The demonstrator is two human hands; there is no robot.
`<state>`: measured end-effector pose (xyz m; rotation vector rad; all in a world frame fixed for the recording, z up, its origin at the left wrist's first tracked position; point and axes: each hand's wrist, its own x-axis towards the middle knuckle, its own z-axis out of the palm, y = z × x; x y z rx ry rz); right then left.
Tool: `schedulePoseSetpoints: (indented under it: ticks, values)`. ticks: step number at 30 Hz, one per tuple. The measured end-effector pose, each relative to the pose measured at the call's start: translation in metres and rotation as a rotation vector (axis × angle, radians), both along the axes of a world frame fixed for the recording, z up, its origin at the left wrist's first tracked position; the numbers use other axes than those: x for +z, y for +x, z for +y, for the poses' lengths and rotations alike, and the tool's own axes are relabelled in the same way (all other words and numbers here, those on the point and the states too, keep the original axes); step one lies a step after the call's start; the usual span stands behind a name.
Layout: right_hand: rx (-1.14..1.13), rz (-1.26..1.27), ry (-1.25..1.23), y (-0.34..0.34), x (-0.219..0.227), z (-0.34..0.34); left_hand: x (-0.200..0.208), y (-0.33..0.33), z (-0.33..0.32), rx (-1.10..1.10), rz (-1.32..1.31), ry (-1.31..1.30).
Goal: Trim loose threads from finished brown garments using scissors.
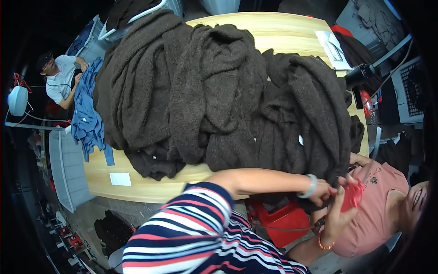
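At the far left, 1 person in a white shirt (pixel 62 78) and a dark cap has both hands at a blue garment (pixel 87 116), which drapes over the table's left end. Below it stands a grey bin (pixel 72 171), and 1 white paper (pixel 120 179) lies on the bare wood of the table (pixel 150 189). A big heap of dark brown, fuzzy garments (pixel 182 96) spreads across the middle and toward the right. The left hand (pixel 320 195), a pale band on its wrist, is curled at the heap's lower right edge; what its fingers grip, I cannot tell. A red stool (pixel 280 223) sits below. The right hand (pixel 340 212), with an orange beaded bracelet (pixel 325 243), is partly closed, its bent fingers around crumpled red material (pixel 354 195), just right of the left hand. Above, a white sheet (pixel 335 51) lies near the table's upper right corner; 1 person in a pink top (pixel 372 210) is at the far right.
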<state>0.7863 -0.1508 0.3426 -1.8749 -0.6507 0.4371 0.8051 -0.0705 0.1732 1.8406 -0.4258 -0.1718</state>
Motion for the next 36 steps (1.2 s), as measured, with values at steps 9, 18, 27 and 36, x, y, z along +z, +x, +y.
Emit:
schedulePoseSetpoints:
  ticks: [9,18,27,36]
  values:
    - [0.413,-0.122,-0.227,-0.067,-0.054,0.083,0.047,-0.363,0.172,1.617,-0.066,0.698]
    - [0.619,-0.27,-0.266,-0.168,-0.057,0.149,0.002,-0.378,0.17,1.562,-0.058,0.026]
    - [0.543,-0.476,-0.269,-0.206,-0.063,0.199,-0.009,-0.363,0.113,1.225,-0.072,0.018]
    - [0.505,-0.551,-0.514,-0.186,-0.106,0.293,-0.006,-0.376,0.113,1.218,-0.302,0.109]
